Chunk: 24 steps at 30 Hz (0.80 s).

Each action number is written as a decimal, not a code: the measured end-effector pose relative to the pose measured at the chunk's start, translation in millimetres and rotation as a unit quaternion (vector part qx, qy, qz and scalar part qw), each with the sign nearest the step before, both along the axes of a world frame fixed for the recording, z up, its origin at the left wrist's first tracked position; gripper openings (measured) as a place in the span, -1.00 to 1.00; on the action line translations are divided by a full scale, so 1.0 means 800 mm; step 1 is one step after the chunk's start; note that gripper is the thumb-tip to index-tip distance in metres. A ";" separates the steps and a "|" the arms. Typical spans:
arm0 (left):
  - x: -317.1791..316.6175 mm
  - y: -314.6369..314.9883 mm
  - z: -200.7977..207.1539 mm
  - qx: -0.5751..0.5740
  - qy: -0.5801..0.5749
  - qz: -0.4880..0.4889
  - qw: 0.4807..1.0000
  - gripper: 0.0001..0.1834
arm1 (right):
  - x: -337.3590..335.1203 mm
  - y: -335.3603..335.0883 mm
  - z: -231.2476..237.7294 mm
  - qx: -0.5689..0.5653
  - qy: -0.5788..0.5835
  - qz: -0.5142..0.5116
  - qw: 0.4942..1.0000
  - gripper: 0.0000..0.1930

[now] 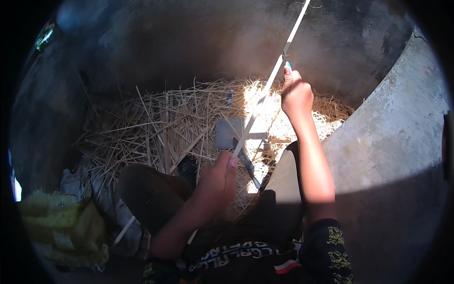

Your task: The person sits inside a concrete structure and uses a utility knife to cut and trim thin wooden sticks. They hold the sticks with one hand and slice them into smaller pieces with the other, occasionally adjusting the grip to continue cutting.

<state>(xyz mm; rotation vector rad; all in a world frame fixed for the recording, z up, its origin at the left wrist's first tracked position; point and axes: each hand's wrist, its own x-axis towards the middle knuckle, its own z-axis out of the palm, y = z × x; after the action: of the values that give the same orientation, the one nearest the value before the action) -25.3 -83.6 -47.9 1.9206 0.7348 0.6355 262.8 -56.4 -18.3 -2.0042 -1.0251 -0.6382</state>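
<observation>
A long, pale bamboo strip (275, 71) slants from the top right down toward my lap. My left hand (218, 184) is closed round its lower part, with the thumb lying along it. Farther up, my right hand (298, 92) grips a small knife (285, 56) with a light blue handle. The dark blade touches the strip or lies across it. Most of the handle is hidden inside my fist. A thin curled shaving (314, 4) hangs at the strip's top end.
Shavings and thin slats (142, 123) cover the ground before my legs. A grey block (229, 132) sits among them, with a dark flat bar (248, 166) beside it. At left lies a yellow sack (61, 225). Curved grey walls (189, 42) rise ahead and at right.
</observation>
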 end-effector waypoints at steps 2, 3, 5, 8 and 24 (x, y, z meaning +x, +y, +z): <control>0.001 -0.004 -0.001 0.000 0.000 -0.017 1.000 -0.76 | 0.012 -0.004 -0.002 0.007 0.013 -0.003 1.000 -0.49; 0.004 -0.005 -0.004 0.000 -0.007 -0.022 1.000 -0.76 | 0.014 -0.006 -0.006 0.002 0.005 0.003 1.000 -0.48; 0.004 0.001 -0.007 -0.010 -0.016 -0.016 1.000 -0.75 | -0.004 -0.011 -0.008 -0.037 -0.007 0.036 0.999 -0.50; 0.002 0.014 -0.012 -0.029 -0.035 0.000 0.999 -0.74 | -0.030 -0.011 -0.024 -0.084 -0.097 0.102 0.986 -0.53; 0.010 -0.009 -0.022 -0.022 0.031 0.022 0.999 -0.71 | -0.006 -0.002 -0.021 -0.031 -0.076 0.097 0.992 -0.48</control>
<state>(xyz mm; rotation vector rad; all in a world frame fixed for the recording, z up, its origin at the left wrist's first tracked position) -17.2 -90.6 -65.8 1.8940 0.8260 0.5845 258.4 -58.0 -35.0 -1.9007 -1.3280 -0.6682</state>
